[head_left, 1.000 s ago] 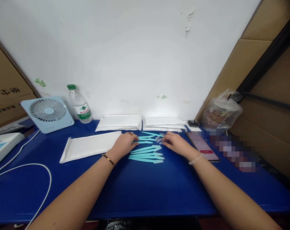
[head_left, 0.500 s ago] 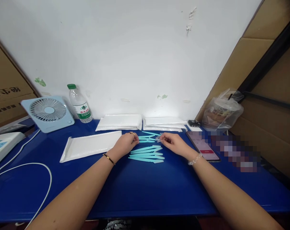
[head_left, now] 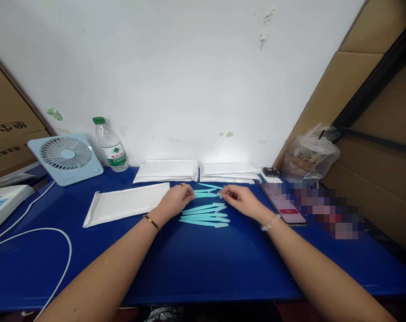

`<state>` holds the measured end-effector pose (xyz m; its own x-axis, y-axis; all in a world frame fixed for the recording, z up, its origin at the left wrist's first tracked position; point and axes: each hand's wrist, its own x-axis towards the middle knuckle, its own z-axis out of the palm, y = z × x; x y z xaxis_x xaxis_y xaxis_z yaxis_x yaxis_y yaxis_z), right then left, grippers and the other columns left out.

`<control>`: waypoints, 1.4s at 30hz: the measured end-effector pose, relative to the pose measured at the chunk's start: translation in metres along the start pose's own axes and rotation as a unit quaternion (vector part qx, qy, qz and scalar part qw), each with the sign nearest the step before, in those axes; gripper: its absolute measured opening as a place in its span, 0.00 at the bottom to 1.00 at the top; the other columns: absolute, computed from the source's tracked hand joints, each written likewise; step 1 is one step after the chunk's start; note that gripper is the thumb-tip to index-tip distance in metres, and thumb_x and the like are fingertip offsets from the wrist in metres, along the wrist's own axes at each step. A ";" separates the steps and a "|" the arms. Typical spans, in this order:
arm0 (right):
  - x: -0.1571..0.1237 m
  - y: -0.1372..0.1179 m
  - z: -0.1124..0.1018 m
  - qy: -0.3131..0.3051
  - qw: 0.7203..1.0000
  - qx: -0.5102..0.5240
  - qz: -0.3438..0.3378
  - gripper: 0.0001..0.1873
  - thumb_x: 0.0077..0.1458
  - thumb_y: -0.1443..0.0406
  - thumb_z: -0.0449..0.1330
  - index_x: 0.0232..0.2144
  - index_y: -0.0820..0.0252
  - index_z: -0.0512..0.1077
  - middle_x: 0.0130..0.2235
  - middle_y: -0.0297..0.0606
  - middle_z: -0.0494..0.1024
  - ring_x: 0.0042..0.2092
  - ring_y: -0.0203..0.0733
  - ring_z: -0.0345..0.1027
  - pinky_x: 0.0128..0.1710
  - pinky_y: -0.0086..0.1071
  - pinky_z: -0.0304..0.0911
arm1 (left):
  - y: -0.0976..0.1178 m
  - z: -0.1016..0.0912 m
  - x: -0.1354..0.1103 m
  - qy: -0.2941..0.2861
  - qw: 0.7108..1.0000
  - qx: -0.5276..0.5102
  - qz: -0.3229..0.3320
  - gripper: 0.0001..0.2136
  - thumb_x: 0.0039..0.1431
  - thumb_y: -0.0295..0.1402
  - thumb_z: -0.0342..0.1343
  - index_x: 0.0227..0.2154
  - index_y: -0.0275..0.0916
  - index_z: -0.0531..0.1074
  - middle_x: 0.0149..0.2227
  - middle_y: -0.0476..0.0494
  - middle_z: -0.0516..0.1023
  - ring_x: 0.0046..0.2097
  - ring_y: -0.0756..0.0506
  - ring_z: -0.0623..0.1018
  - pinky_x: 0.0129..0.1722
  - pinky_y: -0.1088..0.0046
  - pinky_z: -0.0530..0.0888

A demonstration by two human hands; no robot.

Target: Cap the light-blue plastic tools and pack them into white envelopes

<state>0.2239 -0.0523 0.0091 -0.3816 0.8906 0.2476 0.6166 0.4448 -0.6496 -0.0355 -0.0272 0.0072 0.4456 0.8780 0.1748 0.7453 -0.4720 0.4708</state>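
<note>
Several slim teal plastic sticks lie in a row on the blue table, each with a pale cap at its right end. My left hand pinches the left end of another teal stick just behind that row. My right hand pinches a small clear cap at that stick's right tip. Both hands hover low over the table, facing each other. One more loose stick lies behind them.
A white padded envelope lies left of my hands, with two stacks of envelopes at the wall. A small fan, a water bottle, a white cable, a phone and a bagged cup stand around.
My right hand has picked a clear cap from the table and brought it leftward to the tip of the stick held by my left hand. The left hand barely moved.
</note>
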 end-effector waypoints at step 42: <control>0.003 0.016 -0.001 -0.012 0.997 -0.075 -0.012 0.12 0.61 0.61 0.49 0.33 0.58 0.70 0.34 0.38 0.74 0.34 0.39 0.65 0.33 0.31 0.59 | -0.003 0.004 0.004 0.013 1.000 0.023 -0.016 0.06 0.56 0.34 0.53 0.28 0.39 0.71 0.33 0.44 0.75 0.37 0.44 0.73 0.33 0.70 0.68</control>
<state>0.2331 -0.0425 0.0001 -0.4125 0.8781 0.2422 0.7031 0.4760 -0.5283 -0.0342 -0.0227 0.0031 0.4077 0.8946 0.1830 0.7817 -0.4456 0.4363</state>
